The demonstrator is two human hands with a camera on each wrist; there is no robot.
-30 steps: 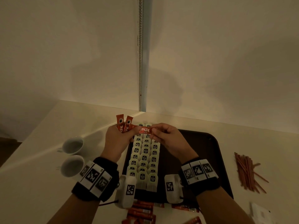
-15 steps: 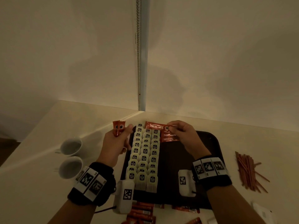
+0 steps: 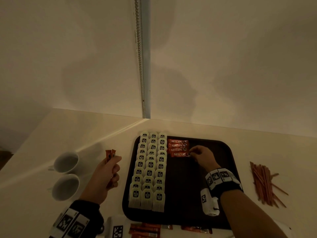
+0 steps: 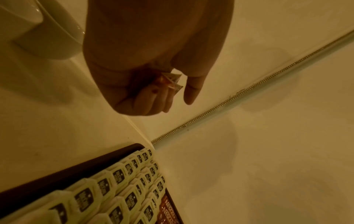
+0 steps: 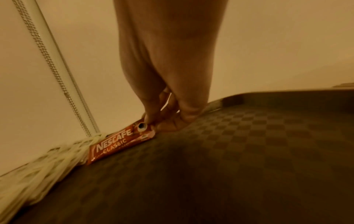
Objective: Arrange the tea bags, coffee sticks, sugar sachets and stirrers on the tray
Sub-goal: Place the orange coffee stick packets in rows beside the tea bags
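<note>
A dark tray (image 3: 214,212) carries three columns of white tea bags (image 3: 149,170) along its left side. Beside them at the far end lie several red coffee sticks (image 3: 178,147). My right hand (image 3: 199,154) pinches the right end of the nearest stick (image 3: 180,154), which lies flat on the tray; the right wrist view shows the fingertips on that stick (image 5: 118,144). My left hand (image 3: 107,170) hovers left of the tray, gripping two upright coffee sticks (image 3: 109,154); their crumpled ends (image 4: 170,81) show inside the fist.
Two white cups (image 3: 66,176) stand left of my left hand. A pile of brown stirrers (image 3: 263,182) lies right of the tray. More coffee sticks (image 3: 145,230) lie at the table's near edge. Walls meet in a corner just behind the tray.
My right hand carried a coffee stick from the left hand to the tray and set it as the nearest of the row. My left hand drew back left, holding fewer sticks.
</note>
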